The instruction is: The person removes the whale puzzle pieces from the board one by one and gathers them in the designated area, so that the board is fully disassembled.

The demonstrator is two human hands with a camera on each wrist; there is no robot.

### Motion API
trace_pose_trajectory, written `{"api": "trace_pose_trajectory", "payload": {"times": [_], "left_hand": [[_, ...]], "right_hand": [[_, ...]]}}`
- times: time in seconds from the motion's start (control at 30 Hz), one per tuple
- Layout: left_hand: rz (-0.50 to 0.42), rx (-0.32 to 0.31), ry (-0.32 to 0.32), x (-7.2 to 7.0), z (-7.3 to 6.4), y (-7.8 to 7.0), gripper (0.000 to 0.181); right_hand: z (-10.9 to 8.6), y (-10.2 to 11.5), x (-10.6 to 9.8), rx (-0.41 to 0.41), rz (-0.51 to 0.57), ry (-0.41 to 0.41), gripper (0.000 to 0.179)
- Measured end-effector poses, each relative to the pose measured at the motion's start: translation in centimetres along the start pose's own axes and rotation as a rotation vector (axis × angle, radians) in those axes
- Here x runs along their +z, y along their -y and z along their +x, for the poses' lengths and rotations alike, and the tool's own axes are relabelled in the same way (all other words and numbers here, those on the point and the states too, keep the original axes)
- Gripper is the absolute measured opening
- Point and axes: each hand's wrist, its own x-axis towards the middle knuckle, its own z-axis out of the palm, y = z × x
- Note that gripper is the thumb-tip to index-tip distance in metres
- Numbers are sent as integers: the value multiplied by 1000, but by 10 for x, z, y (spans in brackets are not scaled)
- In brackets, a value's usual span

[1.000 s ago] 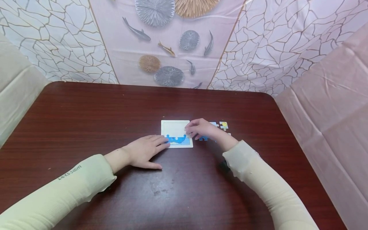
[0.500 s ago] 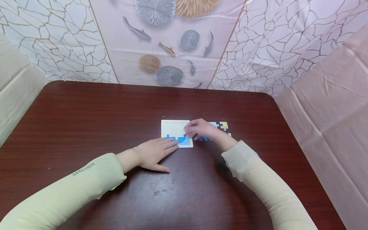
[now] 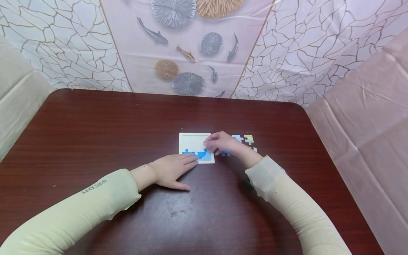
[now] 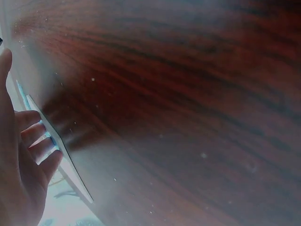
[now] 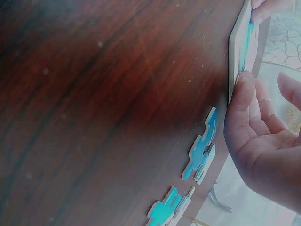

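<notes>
A pale puzzle tray [image 3: 195, 139] lies on the table, with blue puzzle pieces [image 3: 202, 154] along its near side. The left hand [image 3: 170, 170] lies flat and rests its outstretched fingers over the near left of these pieces, covering some of them. Its thumb points right above the wood. At the tray's right edge is the right hand [image 3: 221, 142], its fingers loosely bent. In the right wrist view a fingertip [image 5: 244, 80] touches the tray beside the blue part, and the palm [image 5: 268, 146] faces the camera with nothing visible in it.
Several loose puzzle pieces lie right of the tray, partly behind the right hand and forearm. One piece [image 3: 249, 138] shows a yellow sun; a blue one [image 3: 226, 153] sits nearer. A dark reddish wood table [image 3: 105, 127] stands before a patterned cloth [image 3: 188, 39].
The left hand has slid right over the blue pieces, covering more of them, and has then nearly stopped. The right hand stays at the tray's right edge.
</notes>
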Motion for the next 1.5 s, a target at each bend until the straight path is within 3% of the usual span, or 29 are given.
{"api": "trace_pose_trajectory", "payload": {"times": [0.6, 0.9, 1.5], "left_hand": [[-12, 11, -5, 2, -1, -1, 82], [-8, 7, -13, 2, -1, -2, 82], [-15, 5, -9, 1, -1, -2, 81]], "right_hand": [[-4, 1, 3, -33, -49, -31, 27], [-9, 4, 7, -17, -141, -25, 19], [-11, -4, -5, -11, 15, -21, 22]]}}
